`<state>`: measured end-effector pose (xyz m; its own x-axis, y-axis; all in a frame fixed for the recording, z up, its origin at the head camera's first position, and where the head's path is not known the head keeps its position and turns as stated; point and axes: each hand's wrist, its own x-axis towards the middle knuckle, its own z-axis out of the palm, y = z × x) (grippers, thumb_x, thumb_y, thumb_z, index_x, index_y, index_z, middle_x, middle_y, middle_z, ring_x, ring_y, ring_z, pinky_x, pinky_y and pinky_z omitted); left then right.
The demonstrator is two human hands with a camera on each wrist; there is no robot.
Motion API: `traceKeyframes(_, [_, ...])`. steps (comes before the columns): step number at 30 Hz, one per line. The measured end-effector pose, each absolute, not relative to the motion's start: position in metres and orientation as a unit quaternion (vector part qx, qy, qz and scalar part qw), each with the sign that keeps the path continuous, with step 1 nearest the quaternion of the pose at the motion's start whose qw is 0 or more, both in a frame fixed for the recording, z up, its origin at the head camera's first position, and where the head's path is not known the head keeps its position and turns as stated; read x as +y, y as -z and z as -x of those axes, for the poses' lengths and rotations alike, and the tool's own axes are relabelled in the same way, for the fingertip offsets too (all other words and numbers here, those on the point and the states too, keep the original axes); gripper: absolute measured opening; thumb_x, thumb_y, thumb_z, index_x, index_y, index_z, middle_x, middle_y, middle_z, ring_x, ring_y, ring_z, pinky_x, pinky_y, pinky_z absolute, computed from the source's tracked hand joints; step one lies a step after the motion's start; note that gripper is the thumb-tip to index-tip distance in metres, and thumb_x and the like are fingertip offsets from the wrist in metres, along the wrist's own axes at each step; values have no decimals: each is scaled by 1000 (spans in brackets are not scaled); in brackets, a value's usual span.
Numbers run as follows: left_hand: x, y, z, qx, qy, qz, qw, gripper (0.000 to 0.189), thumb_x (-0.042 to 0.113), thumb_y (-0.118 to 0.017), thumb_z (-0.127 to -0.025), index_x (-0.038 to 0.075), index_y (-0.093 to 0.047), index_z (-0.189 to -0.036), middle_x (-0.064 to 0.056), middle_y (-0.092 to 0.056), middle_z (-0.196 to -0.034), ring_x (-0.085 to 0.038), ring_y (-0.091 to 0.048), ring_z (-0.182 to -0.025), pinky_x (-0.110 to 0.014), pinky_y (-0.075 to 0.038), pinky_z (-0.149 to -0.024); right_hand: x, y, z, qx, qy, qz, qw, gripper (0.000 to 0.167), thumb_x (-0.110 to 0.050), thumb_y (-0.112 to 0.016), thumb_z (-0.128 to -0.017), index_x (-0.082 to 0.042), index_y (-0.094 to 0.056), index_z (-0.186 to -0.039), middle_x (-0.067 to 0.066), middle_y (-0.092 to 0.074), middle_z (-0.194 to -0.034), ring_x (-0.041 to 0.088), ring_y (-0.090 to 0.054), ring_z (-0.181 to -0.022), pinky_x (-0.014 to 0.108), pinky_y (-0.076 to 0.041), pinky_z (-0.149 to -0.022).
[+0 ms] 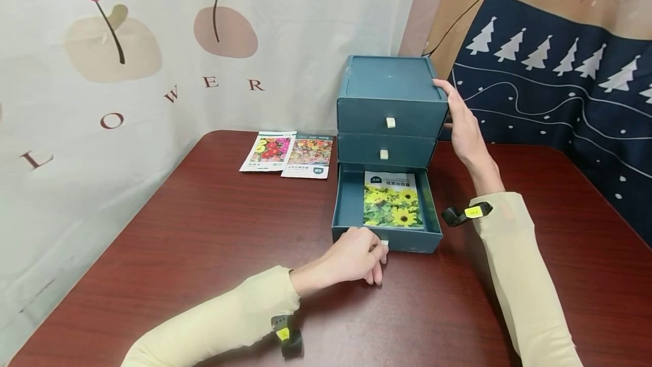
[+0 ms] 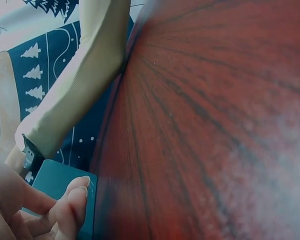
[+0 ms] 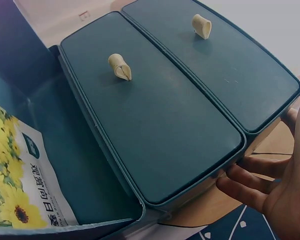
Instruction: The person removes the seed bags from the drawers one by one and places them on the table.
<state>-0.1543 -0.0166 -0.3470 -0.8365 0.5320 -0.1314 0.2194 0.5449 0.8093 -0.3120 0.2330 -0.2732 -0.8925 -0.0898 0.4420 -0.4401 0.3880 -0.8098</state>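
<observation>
A blue-green three-drawer box [image 1: 392, 115] stands on the table with its bottom drawer [image 1: 348, 200] pulled out. Inside that drawer lies a seed packet [image 1: 392, 200] with yellow sunflowers printed on it. My left hand [image 1: 354, 256] is at the drawer's front, its fingers curled and pinching the small white pull tab [image 1: 385, 243]. Against the box's right side rests my right hand [image 1: 463, 129], one fingertip at the top edge. The right wrist view shows its fingers [image 3: 252, 187] fairly straight along the side wall. Both upper drawers are closed, each with a cream tab [image 3: 120, 67].
Two flower seed packets, one with pink and yellow blooms [image 1: 270, 152] and one with mixed blooms [image 1: 308, 156], lie left of the box on the reddish-brown table [image 1: 229, 225]. A white printed curtain [image 1: 305, 27] hangs behind, and a dark blue tree-patterned cloth [image 1: 550, 89] at right.
</observation>
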Motion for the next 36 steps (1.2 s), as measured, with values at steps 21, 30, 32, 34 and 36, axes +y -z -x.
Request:
traceKeyframes(21, [-20,337,153,885,-360,-224,190,44,25,-58,-104,10,-66,-64,5,-62,-48,-8,-64,-45,-17,-50,-62,232,273,311,-813,-532,-169,169,53,-50,-18,-109,-34,-36,-156,1,-31,-162,33,-38,-134,71,-31,-105])
traceKeyframes(30, [-21,325,154,907,-310,-229,171,45,33,-57,-104,14,-68,-65,8,-62,-49,-7,-63,-49,-22,-50,-66,232,273,310,-813,-531,-169,168,53,-50,-18,-109,-34,-36,-156,0,-30,-163,33,-38,-135,70,-31,-105])
traceKeyframes(32, [-21,323,154,911,-300,-229,164,45,35,-57,-104,15,-69,-65,10,-61,-49,-7,-62,-49,-23,-49,-65,232,272,310,-813,-531,-169,168,53,-50,-18,-109,-34,-36,-156,1,-30,-163,33,-37,-135,71,-31,-106])
traceKeyframes(34, [-22,322,154,913,-298,-229,160,43,36,-57,-103,16,-69,-67,10,-61,-50,-7,-61,-49,-24,-48,-62,232,272,310,-813,-531,-169,168,54,-50,-18,-108,-34,-35,-156,1,-30,-163,33,-37,-136,71,-30,-106])
traceKeyframes(36, [-22,320,154,912,-299,-232,157,41,36,-57,-103,17,-71,-70,11,-61,-50,-7,-61,-49,-24,-48,-61,232,272,309,-813,-531,-170,168,54,-50,-18,-108,-34,-35,-156,1,-30,-163,34,-37,-136,71,-30,-106])
